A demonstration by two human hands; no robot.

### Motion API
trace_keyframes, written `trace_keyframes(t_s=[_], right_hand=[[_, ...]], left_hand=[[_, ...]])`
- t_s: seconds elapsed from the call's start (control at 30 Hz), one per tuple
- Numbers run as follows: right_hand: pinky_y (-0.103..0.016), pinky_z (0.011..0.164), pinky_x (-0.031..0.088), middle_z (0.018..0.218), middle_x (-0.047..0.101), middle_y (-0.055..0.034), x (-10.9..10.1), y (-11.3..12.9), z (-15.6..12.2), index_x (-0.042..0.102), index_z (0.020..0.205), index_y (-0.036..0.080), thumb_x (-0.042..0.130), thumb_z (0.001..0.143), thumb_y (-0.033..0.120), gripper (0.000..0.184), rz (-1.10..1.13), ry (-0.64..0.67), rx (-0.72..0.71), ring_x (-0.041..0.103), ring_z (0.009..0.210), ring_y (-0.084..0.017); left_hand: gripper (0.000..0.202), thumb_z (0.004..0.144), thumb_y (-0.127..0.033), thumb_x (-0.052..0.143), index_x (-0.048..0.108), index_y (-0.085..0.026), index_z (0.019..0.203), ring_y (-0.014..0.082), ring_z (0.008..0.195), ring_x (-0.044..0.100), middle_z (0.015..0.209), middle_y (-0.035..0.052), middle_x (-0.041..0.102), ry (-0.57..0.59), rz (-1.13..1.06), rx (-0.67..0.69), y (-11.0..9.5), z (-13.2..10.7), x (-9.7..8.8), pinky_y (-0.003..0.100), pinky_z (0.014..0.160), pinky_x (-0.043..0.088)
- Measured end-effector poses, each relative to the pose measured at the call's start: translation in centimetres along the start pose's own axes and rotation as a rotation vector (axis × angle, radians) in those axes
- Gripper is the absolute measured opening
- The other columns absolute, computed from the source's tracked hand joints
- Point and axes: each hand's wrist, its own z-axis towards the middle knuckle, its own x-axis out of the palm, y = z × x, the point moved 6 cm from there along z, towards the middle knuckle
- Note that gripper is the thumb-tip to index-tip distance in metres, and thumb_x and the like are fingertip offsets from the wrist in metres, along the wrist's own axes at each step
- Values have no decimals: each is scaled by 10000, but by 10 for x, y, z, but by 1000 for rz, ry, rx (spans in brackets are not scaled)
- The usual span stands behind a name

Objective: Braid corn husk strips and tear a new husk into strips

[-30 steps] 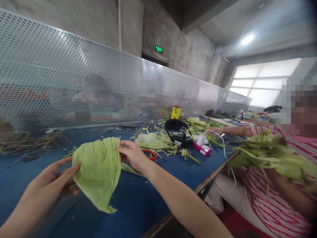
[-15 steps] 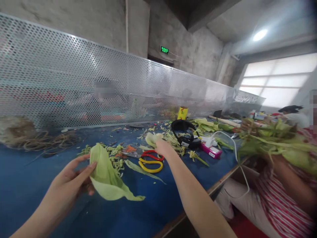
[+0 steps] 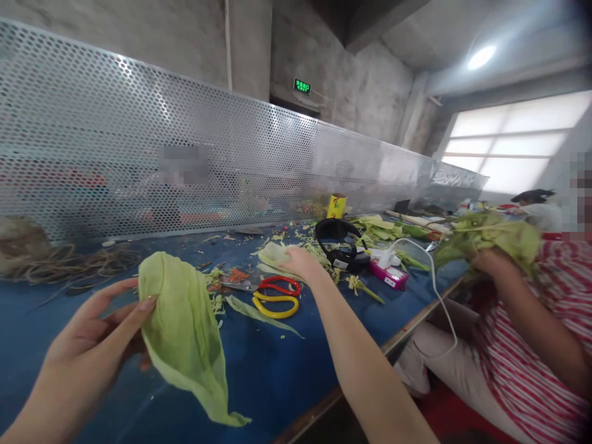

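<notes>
On the left, my left hand (image 3: 108,339) pinches a broad pale-green corn husk (image 3: 185,336) by its upper edge between thumb and fingers. The husk hangs down with its pointed end at the lower right. My right hand (image 3: 301,264) reaches across the table, its fingers closed on a paler piece of corn husk (image 3: 272,254); the fingertips are partly hidden. Just below that wrist lie scissors (image 3: 276,303) with one red and one yellow handle. A narrow husk strip (image 3: 254,313) rests in front of them.
Behind the scissors are husk scraps (image 3: 215,279), a black headset (image 3: 345,256), a pink-and-white power strip (image 3: 388,273) with a white cable, and a yellow roll (image 3: 336,206). Twine (image 3: 74,265) lies left, before a perforated metal screen (image 3: 259,160). A co-worker in stripes (image 3: 541,333) holds husks at right.
The husk in my left hand has come nearer and swung to hang more downward. My right hand stays at the paler husk. The co-worker's husk bundle has moved left.
</notes>
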Motion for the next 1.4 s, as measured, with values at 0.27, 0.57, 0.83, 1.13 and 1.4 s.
trace_keyframes(t_s=[0.27, 0.57, 0.83, 1.13, 1.4], right_hand=[[-395, 769, 471, 1101, 532, -77, -28, -103, -49, 500, 1100, 147, 492, 844, 283, 290, -141, 99, 466, 551, 931, -190], [-379, 771, 470, 1108, 531, -77, 20, -38, 7, 505, 1096, 161, 484, 849, 287, 278, -120, 188, 108, 551, 925, -181], [-383, 780, 466, 1114, 529, -74, -7, -61, 27, 508, 1093, 167, 474, 854, 289, 270, -52, -45, -35, 548, 930, -179], [-316, 772, 460, 1007, 619, -79, 20, 5, 34, 600, 985, 157, 616, 730, 378, 338, 52, 65, -358, 577, 910, -206], [-352, 777, 467, 1095, 550, -66, 12, -19, 64, 486, 1135, 177, 413, 883, 294, 288, 23, -4, -266, 559, 918, -165]], left_hand=[[521, 590, -440, 692, 481, -245, 1025, 130, 307, 465, 500, -52, 592, 172, -1, 64, 4, -2, 9, 235, 253, 398], [508, 584, -461, 680, 471, -236, 989, 121, 280, 436, 475, -56, 582, 176, 24, 55, 0, -5, 11, 236, 248, 391], [545, 552, -468, 702, 478, -268, 1007, 137, 293, 463, 506, -55, 597, 123, 29, 16, 7, 2, 3, 242, 236, 395], [523, 579, -446, 692, 474, -273, 1022, 156, 284, 477, 506, -49, 599, 122, 66, 12, 17, 8, -3, 260, 221, 401], [526, 577, -429, 699, 471, -279, 1026, 152, 281, 480, 535, -50, 603, 107, 65, -5, 17, 4, -3, 254, 200, 393]])
